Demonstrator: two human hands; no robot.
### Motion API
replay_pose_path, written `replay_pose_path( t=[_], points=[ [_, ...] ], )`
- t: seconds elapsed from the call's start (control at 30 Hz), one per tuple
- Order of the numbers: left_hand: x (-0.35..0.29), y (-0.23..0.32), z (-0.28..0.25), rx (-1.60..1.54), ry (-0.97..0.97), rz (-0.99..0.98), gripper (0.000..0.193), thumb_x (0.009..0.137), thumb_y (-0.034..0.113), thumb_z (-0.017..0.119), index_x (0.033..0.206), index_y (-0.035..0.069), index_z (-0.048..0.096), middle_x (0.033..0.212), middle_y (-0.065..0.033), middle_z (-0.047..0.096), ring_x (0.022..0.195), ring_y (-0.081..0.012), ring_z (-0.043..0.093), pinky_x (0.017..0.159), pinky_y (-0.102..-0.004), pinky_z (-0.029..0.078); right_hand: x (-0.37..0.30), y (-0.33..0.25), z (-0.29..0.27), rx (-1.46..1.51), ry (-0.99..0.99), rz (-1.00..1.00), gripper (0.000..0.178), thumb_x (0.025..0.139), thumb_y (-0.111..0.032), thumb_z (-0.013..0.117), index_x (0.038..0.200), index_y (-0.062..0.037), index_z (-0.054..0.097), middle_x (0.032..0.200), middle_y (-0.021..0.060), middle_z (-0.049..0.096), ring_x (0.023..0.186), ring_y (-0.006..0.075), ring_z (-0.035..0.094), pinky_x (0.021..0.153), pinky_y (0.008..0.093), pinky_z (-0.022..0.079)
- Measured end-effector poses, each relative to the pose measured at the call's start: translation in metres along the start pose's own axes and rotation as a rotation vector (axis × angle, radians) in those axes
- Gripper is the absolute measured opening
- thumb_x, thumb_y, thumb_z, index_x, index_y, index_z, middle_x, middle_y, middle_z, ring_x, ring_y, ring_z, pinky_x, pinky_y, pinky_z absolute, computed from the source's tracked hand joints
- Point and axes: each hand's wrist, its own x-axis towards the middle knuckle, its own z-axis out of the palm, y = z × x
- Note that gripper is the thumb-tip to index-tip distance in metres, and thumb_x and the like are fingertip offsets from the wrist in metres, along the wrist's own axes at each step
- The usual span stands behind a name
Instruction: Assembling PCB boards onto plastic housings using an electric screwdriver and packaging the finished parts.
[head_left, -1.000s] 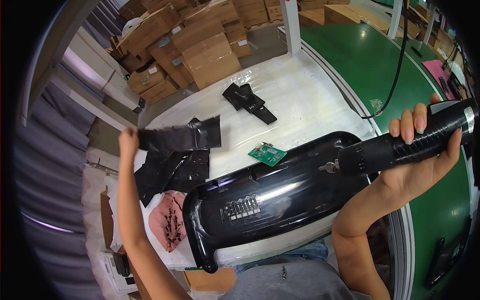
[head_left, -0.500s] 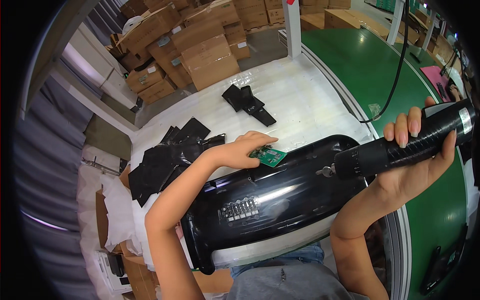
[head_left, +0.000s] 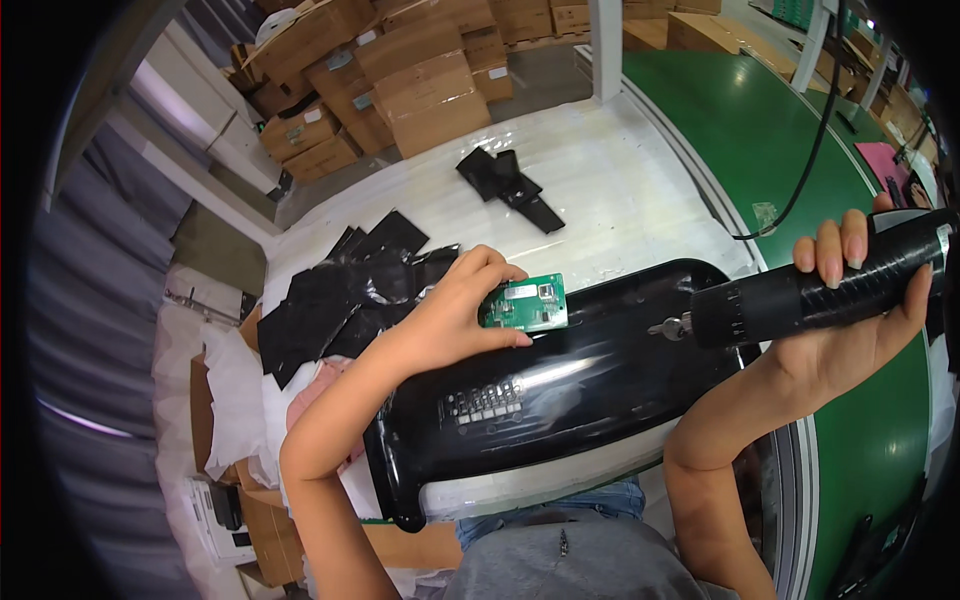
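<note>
Between the thumb and fingers of my left hand (head_left: 455, 315) is a small green circuit board (head_left: 535, 303), held above the far edge of a glossy black plastic housing (head_left: 600, 375). A cluster of small pale and metal parts (head_left: 487, 403) shows in the housing's surface. My right hand (head_left: 850, 310) is wrapped round a black electric screwdriver (head_left: 790, 305), raised over the housing's right end. Its tip carries a small silvery piece (head_left: 672, 328); whether that is a screw I cannot tell.
Black flat pouches (head_left: 350, 290) lie in a heap at the left of the white-covered table (head_left: 620, 180), with a few more (head_left: 512, 188) farther back. A green conveyor belt (head_left: 730, 130) runs along the right. Cardboard boxes (head_left: 430, 90) are stacked beyond, and a black cable (head_left: 815, 150) hangs at right.
My left hand has lifted and turned the circuit board, so its face now shows more fully. The screwdriver in my right hand has shifted slightly right in the picture.
</note>
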Motion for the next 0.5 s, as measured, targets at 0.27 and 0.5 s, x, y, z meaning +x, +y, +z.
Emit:
replay_pose_path(
  t=[0.27,0.5],
  points=[
    [-0.072,0.03,0.006,-0.042,0.2,-0.09,0.054,0.055,0.016,0.073,0.101,0.002,0.048,0.092,-0.0092,0.042,0.083,-0.0208,0.044,0.074,-0.0274,0.037,-0.002,0.002,-0.001,-0.006,-0.131,0.059,0.049,0.08,-0.036,0.039,0.11,0.003,0.032,0.076,0.0083,0.039,0.062,0.0173,0.039,0.062,0.0312,0.033],
    [-0.103,0.005,0.047,-0.022,0.158,-0.192,0.054,0.056,0.02,0.073,0.1,0.0,0.048,0.092,-0.0113,0.042,0.086,-0.0259,0.041,0.076,-0.0315,0.036,-0.009,0.018,0.02,-0.006,-0.14,0.126,0.045,0.079,-0.034,0.041,0.104,0.0038,0.036,0.076,0.0076,0.039,0.063,0.0163,0.039,0.063,0.0312,0.034]
  ],
)
